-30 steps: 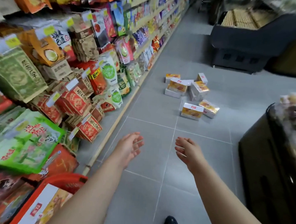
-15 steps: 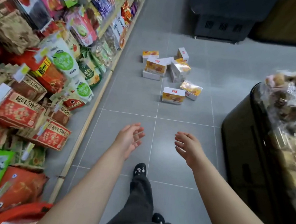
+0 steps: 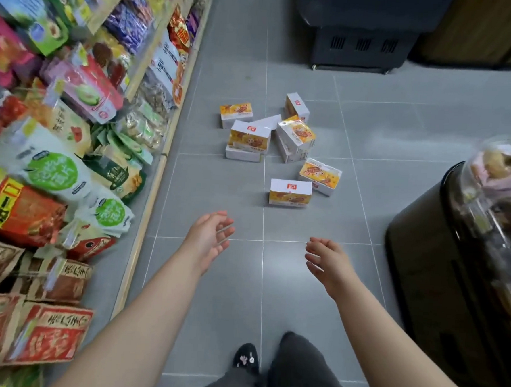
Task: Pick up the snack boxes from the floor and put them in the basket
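Note:
Several white and yellow snack boxes lie scattered on the grey tiled floor ahead of me. The nearest box [image 3: 290,193] lies flat, with a second box [image 3: 320,176] just behind it to the right. A pile of boxes [image 3: 250,137] sits further off. My left hand [image 3: 208,238] and my right hand [image 3: 326,262] reach forward above the floor, both empty with fingers apart, short of the nearest box. The basket is out of view.
Shelves packed with snack bags [image 3: 55,169] run along the left, with a wooden base rail [image 3: 149,204]. A dark rounded display stand [image 3: 452,280] with wrapped goods stands at the right. A black wheeled cabinet [image 3: 356,47] blocks the far end. My legs and shoe [image 3: 245,357] show below.
I have moved forward along the aisle, so the boxes look nearer. The red basket at lower left has dropped out of view. Both hands stay open and outstretched.

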